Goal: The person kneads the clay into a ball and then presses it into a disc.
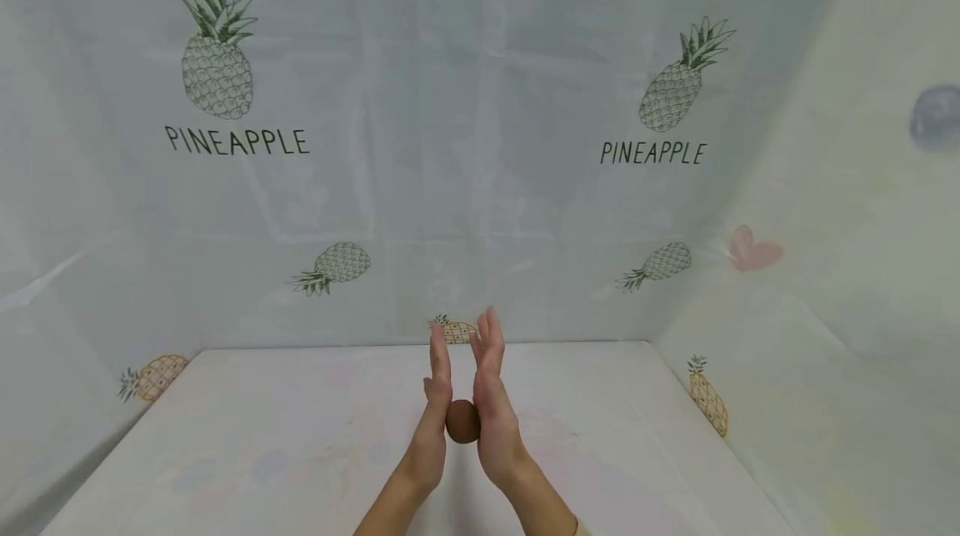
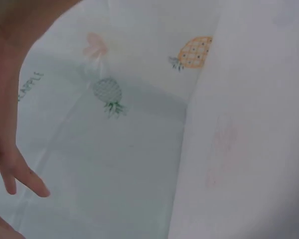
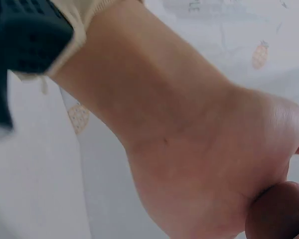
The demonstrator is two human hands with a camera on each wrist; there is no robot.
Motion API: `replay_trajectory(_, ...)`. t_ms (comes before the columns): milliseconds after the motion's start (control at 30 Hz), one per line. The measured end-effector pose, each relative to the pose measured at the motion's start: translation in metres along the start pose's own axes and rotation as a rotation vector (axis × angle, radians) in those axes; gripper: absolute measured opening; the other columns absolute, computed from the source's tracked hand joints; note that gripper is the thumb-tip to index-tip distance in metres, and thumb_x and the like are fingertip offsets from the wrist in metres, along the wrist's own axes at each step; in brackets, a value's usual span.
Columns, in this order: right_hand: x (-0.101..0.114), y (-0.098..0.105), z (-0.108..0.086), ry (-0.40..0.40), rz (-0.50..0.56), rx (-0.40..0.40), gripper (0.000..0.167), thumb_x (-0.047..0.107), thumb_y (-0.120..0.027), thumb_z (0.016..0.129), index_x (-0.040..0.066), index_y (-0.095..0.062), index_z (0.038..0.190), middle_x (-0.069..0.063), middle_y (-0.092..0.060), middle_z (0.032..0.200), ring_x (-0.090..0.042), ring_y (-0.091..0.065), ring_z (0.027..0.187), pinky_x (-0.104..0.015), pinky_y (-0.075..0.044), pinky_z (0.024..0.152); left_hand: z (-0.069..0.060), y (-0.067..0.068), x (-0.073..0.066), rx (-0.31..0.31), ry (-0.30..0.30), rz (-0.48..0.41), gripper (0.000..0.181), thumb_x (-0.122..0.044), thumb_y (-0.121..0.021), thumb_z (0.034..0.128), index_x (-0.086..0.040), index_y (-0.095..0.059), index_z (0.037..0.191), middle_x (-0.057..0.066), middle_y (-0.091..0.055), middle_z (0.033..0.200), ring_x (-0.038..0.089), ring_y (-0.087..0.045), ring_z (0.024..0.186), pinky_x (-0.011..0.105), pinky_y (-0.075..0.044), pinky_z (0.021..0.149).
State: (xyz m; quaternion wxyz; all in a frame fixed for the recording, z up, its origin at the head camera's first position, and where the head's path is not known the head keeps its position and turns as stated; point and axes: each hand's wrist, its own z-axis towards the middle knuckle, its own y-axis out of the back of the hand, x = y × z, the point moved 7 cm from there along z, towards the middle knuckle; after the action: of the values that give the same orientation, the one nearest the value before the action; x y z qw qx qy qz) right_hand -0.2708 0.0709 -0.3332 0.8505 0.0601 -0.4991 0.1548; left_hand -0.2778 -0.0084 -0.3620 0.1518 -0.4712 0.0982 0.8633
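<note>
Between two upright, facing palms sits a smooth brown ball (image 1: 462,422). My left hand (image 1: 437,407) touches its left side with the palm, fingers straight and pointing away. On the other side my right hand (image 1: 491,403) presses it with the lower palm, its fingers extended too. In the right wrist view the ball (image 3: 279,214) lies against the right palm (image 3: 204,164), partly cut off by the frame's edge. The left wrist view catches only part of a hand (image 2: 7,129) at its left edge; which hand it is I cannot tell.
A white-covered table (image 1: 285,428) spreads beneath the hands. Behind it hangs a pale cloth backdrop (image 1: 450,186) with printed pineapples, and similar cloth (image 1: 847,286) closes off the right side. A dark strapped device (image 3: 30,40) sits at the right sleeve (image 3: 87,20).
</note>
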Motion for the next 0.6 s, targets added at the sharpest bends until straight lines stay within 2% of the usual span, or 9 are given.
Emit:
replay_trajectory(167, -0.002, 0.02, 0.005, 0.042, -0.032, -0.069, 0.059, 0.044, -0.01, 0.115, 0.04, 0.012, 0.169, 0.012, 0.014, 0.176, -0.025, 0.01, 0.164, -0.072, 0.015, 0.122, -0.004, -0.016, -0.001, 0.054, 0.001, -0.025, 0.056, -0.033, -0.001, 0.1146, -0.035, 0.019, 0.167, -0.02, 0.027, 0.172, 0.015, 0.031, 0.157, 0.067, 0.031, 0.115)
replay_trajectory(333, -0.01, 0.032, 0.012, 0.044, -0.008, -0.107, 0.061, 0.044, -0.013, 0.114, 0.037, 0.014, 0.169, 0.009, 0.018, 0.176, -0.026, 0.014, 0.163, -0.074, 0.016, 0.12, -0.004, -0.027, -0.009, 0.096, 0.011, -0.07, 0.057, -0.037, -0.002, 0.1141, -0.038, 0.018, 0.167, -0.022, 0.026, 0.172, 0.015, 0.032, 0.157, 0.066, 0.032, 0.115)
replay_trajectory(467, -0.022, 0.027, 0.015, -0.018, 0.059, -0.046, 0.063, 0.047, -0.013, 0.114, 0.037, 0.018, 0.168, 0.005, 0.023, 0.175, -0.033, 0.016, 0.163, -0.076, 0.016, 0.119, -0.004, -0.023, -0.018, 0.064, -0.016, -0.057, 0.057, -0.037, -0.003, 0.1138, -0.038, 0.016, 0.168, -0.021, 0.025, 0.172, 0.013, 0.031, 0.158, 0.066, 0.031, 0.116)
replay_trajectory(600, -0.03, 0.014, 0.012, -0.106, 0.095, 0.003, 0.061, 0.05, -0.012, 0.115, 0.04, 0.018, 0.168, 0.003, 0.019, 0.176, -0.038, 0.011, 0.163, -0.074, 0.014, 0.121, -0.003, -0.013, -0.024, 0.022, -0.045, -0.023, 0.058, -0.035, -0.004, 0.1137, -0.037, 0.015, 0.168, -0.019, 0.025, 0.173, 0.01, 0.029, 0.158, 0.064, 0.03, 0.117)
